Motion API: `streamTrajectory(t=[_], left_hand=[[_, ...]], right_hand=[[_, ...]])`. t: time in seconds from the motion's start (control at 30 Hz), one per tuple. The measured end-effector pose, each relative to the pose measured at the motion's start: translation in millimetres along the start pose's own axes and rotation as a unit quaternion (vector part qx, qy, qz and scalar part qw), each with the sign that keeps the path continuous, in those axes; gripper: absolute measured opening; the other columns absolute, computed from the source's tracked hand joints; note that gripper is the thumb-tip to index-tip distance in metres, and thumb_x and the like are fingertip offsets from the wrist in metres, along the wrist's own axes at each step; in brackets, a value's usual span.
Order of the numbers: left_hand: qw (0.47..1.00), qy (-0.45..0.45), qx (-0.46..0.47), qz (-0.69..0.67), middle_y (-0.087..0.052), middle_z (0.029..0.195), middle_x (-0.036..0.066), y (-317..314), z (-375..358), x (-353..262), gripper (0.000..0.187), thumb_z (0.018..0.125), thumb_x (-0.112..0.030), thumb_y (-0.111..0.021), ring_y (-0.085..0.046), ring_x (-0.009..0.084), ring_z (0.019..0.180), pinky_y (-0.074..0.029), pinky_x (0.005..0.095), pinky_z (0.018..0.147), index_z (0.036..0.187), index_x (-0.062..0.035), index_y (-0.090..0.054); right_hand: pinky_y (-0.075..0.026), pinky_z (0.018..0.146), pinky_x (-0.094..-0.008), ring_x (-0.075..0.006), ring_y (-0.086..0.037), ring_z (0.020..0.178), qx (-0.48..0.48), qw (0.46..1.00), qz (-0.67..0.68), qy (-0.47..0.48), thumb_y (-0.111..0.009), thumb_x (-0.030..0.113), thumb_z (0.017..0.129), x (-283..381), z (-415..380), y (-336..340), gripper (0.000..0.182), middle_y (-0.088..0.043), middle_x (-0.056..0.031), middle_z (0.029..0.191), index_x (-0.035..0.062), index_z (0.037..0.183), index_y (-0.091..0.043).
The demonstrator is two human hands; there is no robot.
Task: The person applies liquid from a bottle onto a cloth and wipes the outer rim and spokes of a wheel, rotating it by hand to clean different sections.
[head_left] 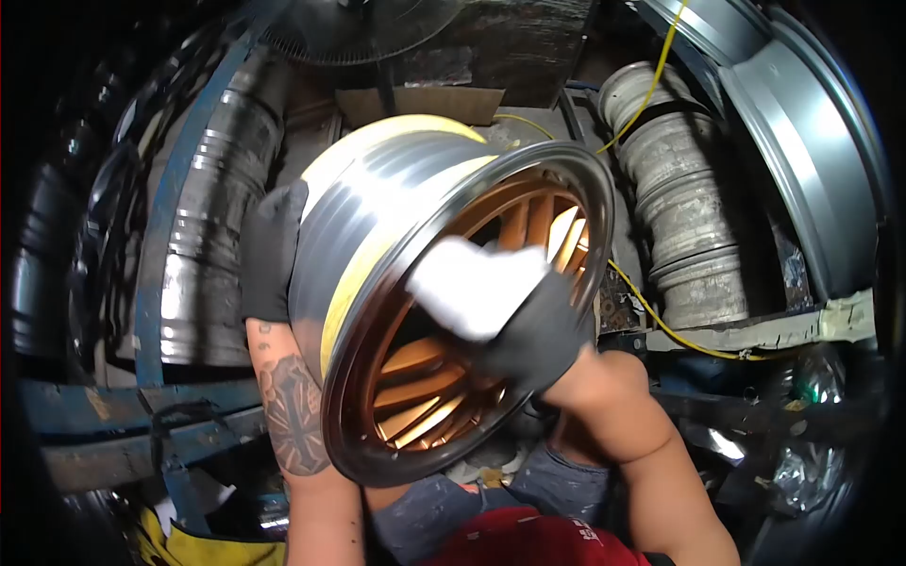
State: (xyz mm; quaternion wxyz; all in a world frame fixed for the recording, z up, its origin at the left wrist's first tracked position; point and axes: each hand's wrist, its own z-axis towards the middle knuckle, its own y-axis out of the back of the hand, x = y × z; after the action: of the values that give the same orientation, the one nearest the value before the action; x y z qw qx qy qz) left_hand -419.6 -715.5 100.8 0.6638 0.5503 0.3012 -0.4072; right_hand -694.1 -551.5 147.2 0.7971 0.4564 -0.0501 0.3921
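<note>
A car wheel rim [415,203] stands tilted before me, with bronze spokes, a dark outer lip and a silver barrel. Bands of yellow tape run around that barrel. My left hand [274,250], in a black glove, holds the rim at its left rear edge; some of its fingers are hidden behind it. In my right hand [543,335], also black-gloved, a folded white cloth [481,288] lies over the spoked face. Motion blurs this hand and the cloth a little, and together they hide the wheel's centre.
Rows of worn metal rims [222,226] lie on the left rack and more rims [689,198] on the right. A large silver rim [802,141] leans at upper right. A yellow hose [651,316] runs down the right side. Behind stands a fan [359,28].
</note>
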Motion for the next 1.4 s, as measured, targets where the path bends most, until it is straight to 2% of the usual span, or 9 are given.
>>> streamTrajectory(t=[0.23,0.33,0.53,0.67,0.8,1.0,1.27,1.33,1.4], left_hand=[[0.999,0.024,-0.029,0.018,-0.074,0.094,0.021,8.2,0.1,14.6,0.048,0.097,-0.043,-0.067,-0.071,0.0263,0.084,-0.052,0.0358,0.078,0.107,0.0035,-0.073],[0.998,-0.016,-0.041,0.044,-0.074,0.094,0.021,2.9,4.8,28.9,0.051,0.096,-0.048,-0.066,-0.072,0.0309,0.088,-0.053,0.0389,0.081,0.107,0.0007,-0.075],[0.998,0.022,-0.045,0.033,-0.071,0.083,0.018,8.4,4.6,25.7,0.05,0.096,-0.051,-0.063,-0.068,0.0338,0.078,-0.052,0.041,0.075,0.1,-0.0018,-0.074],[0.998,-0.01,-0.045,0.054,-0.067,0.075,0.015,15.0,5.5,29.9,0.051,0.097,-0.05,-0.063,-0.064,0.0288,0.069,-0.049,0.0405,0.068,0.096,-0.0001,-0.073],[0.998,0.043,-0.037,0.015,-0.069,0.075,0.013,16.4,-2.6,26.9,0.05,0.097,-0.048,-0.063,-0.063,0.0216,0.068,-0.049,0.0382,0.069,0.1,0.0016,-0.073],[0.997,0.068,-0.036,-0.012,-0.072,0.081,0.008,14.1,3.0,39.3,0.05,0.098,-0.046,-0.063,-0.063,0.0138,0.076,-0.051,0.0308,0.076,0.112,0.0009,-0.074],[0.997,0.05,-0.038,0.036,-0.073,0.092,0.014,12.2,-4.3,24.7,0.038,0.104,-0.033,-0.057,-0.069,0.0208,0.085,-0.055,0.0369,0.077,0.103,0.002,-0.073],[0.997,0.042,-0.046,0.039,-0.073,0.092,0.014,10.0,-8.2,20.2,0.038,0.104,-0.033,-0.057,-0.069,0.0206,0.085,-0.055,0.0367,0.077,0.103,0.0021,-0.073],[0.997,0.036,-0.055,0.031,-0.073,0.092,0.014,7.9,-14.2,16.8,0.038,0.104,-0.033,-0.057,-0.069,0.0203,0.085,-0.055,0.0364,0.077,0.104,0.0022,-0.073]], right_hand=[[-0.055,0.066,-0.0423,-0.03,-0.069,0.074,0.053,0.996,-0.052,0.039,-0.081,0.021,0.072,28.7,-0.7,-32.9,0.041,-0.07,-0.0115,0.089,0.0089,0.111,-0.075],[-0.055,0.066,-0.0422,-0.0303,-0.07,0.075,-0.006,0.98,0.068,-0.185,-0.076,0.016,0.075,2.8,21.5,-12.5,0.034,-0.071,-0.0146,0.09,0.006,0.108,-0.074],[-0.054,0.068,-0.0418,-0.0355,-0.069,0.077,0.038,0.994,-0.05,0.093,-0.075,0.012,0.071,21.1,-10.7,-61.4,0.043,-0.072,-0.0146,0.094,0.0082,0.114,-0.073],[-0.056,0.078,-0.0469,-0.0354,-0.071,0.083,-0.01,0.981,0.09,-0.173,-0.075,0.011,0.072,1.0,30.1,-23.2,0.048,-0.073,-0.0149,0.101,0.0077,0.121,-0.072],[-0.055,0.075,-0.0463,-0.0328,-0.069,0.078,0.092,0.988,-0.114,0.051,-0.078,0.016,0.072,37.3,16.8,-38.6,0.049,-0.073,-0.0138,0.103,0.0101,0.12,-0.072],[-0.054,0.06,-0.0404,-0.0348,-0.068,0.067,0.016,0.992,0.002,-0.127,-0.066,0.011,0.083,-4.0,32.5,-23.1,0.023,-0.072,-0.0137,0.081,0.0062,0.103,-0.075],[-0.051,0.049,-0.0424,-0.031,-0.063,0.051,-0.045,0.999,-0.023,0.006,-0.069,0.024,0.083,-7.2,30.8,-38.3,0.024,-0.065,-0.0096,0.062,0.0176,0.106,-0.077],[-0.055,0.058,-0.0383,-0.0303,-0.071,0.067,0.068,0.985,-0.088,-0.135,-0.07,0.015,0.08,-12.0,34.0,-24.7,0.026,-0.071,-0.0135,0.079,0.0087,0.104,-0.075],[-0.056,0.06,-0.0394,-0.0307,-0.07,0.068,-0.074,0.996,-0.043,-0.021,-0.072,0.013,0.077,7.6,25.4,-50.1,0.034,-0.073,-0.0109,0.086,0.0132,0.11,-0.076]])
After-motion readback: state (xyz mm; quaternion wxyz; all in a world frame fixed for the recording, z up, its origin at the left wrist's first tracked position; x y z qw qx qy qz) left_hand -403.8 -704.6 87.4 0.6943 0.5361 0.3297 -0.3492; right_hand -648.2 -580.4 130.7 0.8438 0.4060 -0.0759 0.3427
